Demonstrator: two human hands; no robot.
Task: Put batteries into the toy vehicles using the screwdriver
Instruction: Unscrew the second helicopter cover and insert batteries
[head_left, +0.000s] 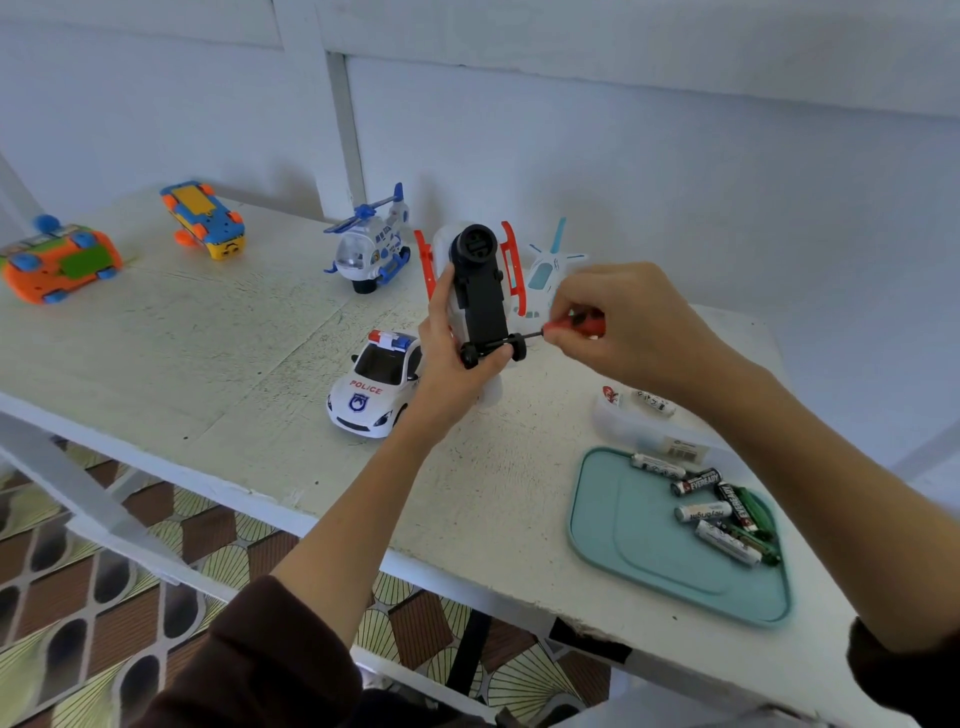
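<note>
L hand (452, 353) grips the toy helicopter (480, 291) belly-up above the surface, long axis near-to-far, w/ R hand (618, 322) pinching the screwdriver (571, 330), tip pointing left at its near end.

The rough painted wooden bench (218, 332) was white with small dark specks. On it, the upturned plastic toy car (57, 262) was orange with blue wheels and a green panel, and the second upturned toy car (208, 221) was yellow and blue with orange wheels. The small toy helicopter (371, 244) was white and blue. The toy police car (376, 384) was white with red "POLICE" lettering and a red-and-blue light bar. The held toy helicopter (480, 291) showed a black underside, red skids and black wheels. The screwdriver handle (587, 325) was red. The shallow plastic tray (649, 540) was teal. The floor tiles (78, 597) carried a brown, black and cream pattern. Both sleeves (270, 654) were dark brown.
</note>
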